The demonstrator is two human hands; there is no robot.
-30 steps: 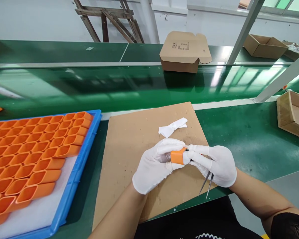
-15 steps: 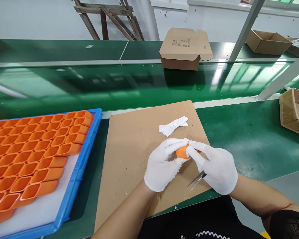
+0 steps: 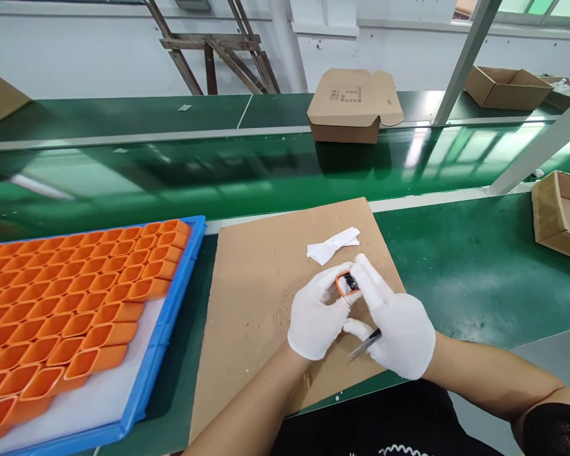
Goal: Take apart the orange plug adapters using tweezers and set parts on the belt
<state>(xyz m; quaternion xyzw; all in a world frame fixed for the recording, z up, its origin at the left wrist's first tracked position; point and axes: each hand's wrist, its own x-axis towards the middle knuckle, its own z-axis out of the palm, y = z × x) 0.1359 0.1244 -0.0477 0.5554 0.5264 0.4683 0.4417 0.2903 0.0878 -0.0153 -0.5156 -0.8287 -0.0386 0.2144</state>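
In white gloves, both hands are over a sheet of cardboard. Between its thumb and fingers my left hand grips an orange plastic sleeve, its open end turned up toward me. A small black part shows inside that opening. My right hand has its fingertips against the sleeve's right side. Tweezers are tucked in the right palm, their tips pointing down and left. A crumpled white paper strip lies on the cardboard just beyond the hands.
At left, a blue tray carries rows of orange sleeves. A lidded cardboard box stands on the far shelf, across the shiny green belt. An open box sits at right. A grey metal post rises at the back right.
The orange sleeve has been turned so its open end and the black part show. My right fingers have straightened and the tweezers have swung round. The head view has shifted slightly.
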